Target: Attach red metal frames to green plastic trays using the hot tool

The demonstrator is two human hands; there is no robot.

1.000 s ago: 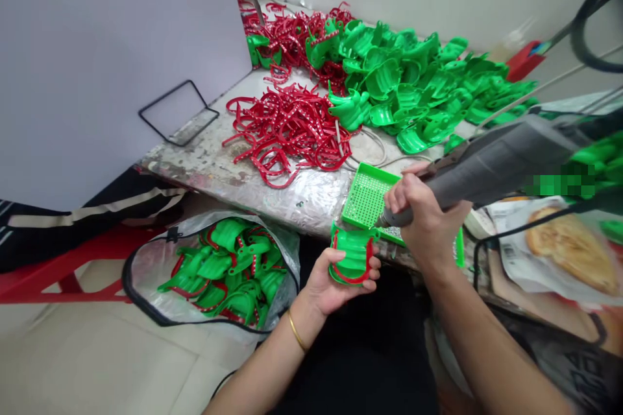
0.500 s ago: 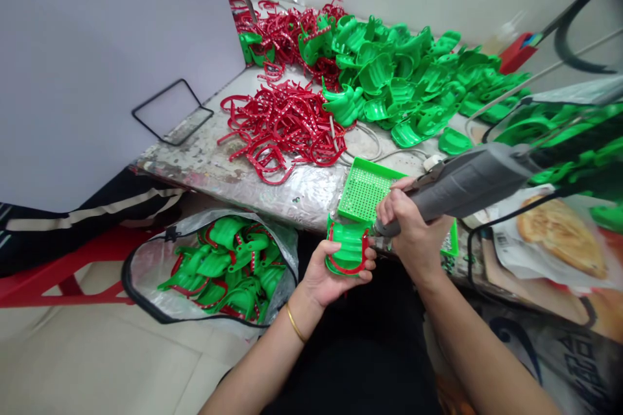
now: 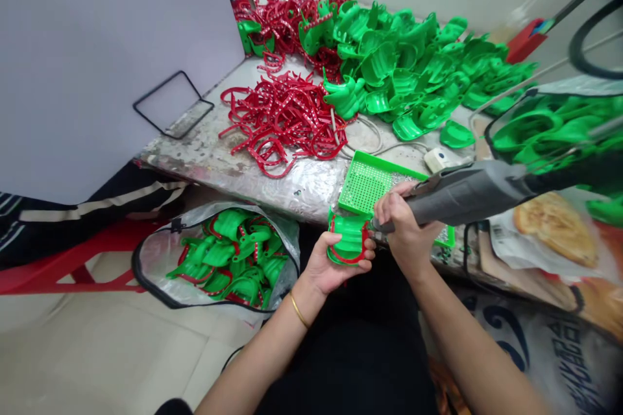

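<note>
Green piece (image 3: 346,241) with red strip (image 3: 352,261) in left hand (image 3: 325,266), before surface (image 3: 292,191), fingers pinching its sides. Right hand (image 3: 407,228) wraps fingers round grey tool (image 3: 462,194), tip at piece's right side. Perforated green tray (image 3: 365,185) just behind.

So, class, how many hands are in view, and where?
2: the left hand holds a red-trimmed green plastic part; the right hand grips the grey power screwdriver. Any behind the pale panel would be hidden.
</note>
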